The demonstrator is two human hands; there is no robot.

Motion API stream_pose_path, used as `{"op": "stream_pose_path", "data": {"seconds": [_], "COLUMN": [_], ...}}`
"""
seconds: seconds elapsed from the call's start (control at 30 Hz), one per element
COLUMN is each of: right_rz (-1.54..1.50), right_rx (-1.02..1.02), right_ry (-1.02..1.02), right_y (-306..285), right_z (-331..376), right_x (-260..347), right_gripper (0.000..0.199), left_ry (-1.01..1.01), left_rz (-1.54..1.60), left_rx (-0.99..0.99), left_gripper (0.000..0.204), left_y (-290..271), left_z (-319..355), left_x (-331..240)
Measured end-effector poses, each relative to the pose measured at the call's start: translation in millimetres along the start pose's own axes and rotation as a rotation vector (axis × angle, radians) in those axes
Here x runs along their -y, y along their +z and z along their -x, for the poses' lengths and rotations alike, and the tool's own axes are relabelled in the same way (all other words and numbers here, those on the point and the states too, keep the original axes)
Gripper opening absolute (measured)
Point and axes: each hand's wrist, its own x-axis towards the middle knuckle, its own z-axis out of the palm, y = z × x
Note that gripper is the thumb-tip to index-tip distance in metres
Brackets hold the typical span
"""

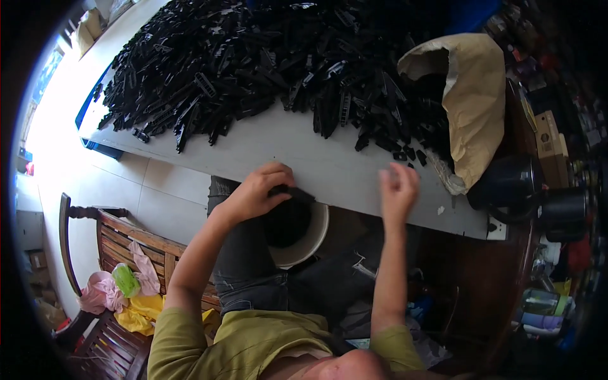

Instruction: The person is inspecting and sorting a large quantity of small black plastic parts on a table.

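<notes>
The left hand point(256, 193) is closed around a small black plastic strip point(292, 192) at the near edge of the counter point(304, 158), directly above a white bucket point(316, 237) that sits between the person's knees. The strip's long axis runs roughly left to right, its free end pointing right and slightly down, out past the thumb. The right hand point(398, 190) is raised over the counter edge with fingers loosely spread, blurred, and holds nothing that can be made out. A very large heap of black plastic parts point(266, 63) covers the far side of the counter, spilling from a brown paper sack point(472, 95), so most of the pile looks unhandled; the bucket's dark inside does not show how much it holds.
</notes>
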Motion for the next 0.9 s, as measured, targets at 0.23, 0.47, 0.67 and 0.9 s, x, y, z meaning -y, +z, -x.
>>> {"op": "stream_pose_path", "data": {"seconds": [0.23, 0.47, 0.67, 0.9], "right_rz": [0.527, -0.089, -0.108, -0.271], "right_rx": [-0.056, -0.005, 0.030, 0.242], "right_ry": [0.199, 0.217, 0.080, -0.067], "right_y": [-14, 7, 6, 26], "right_z": [-15, 6, 18, 18], "right_x": [-47, -31, -3, 52], "right_gripper": [0.039, 0.030, 0.021, 0.024], "left_ry": [-0.132, -0.258, -0.263, -0.106], "left_rz": [-0.317, -0.979, -0.962, -0.284], "left_rx": [-0.325, -0.483, -0.471, -0.171], "left_gripper": [0.023, 0.024, 0.024, 0.021], "left_y": [-23, -33, -30, 9], "left_z": [-14, -53, -44, -29], "left_x": [17, 51, 40, 0]}}
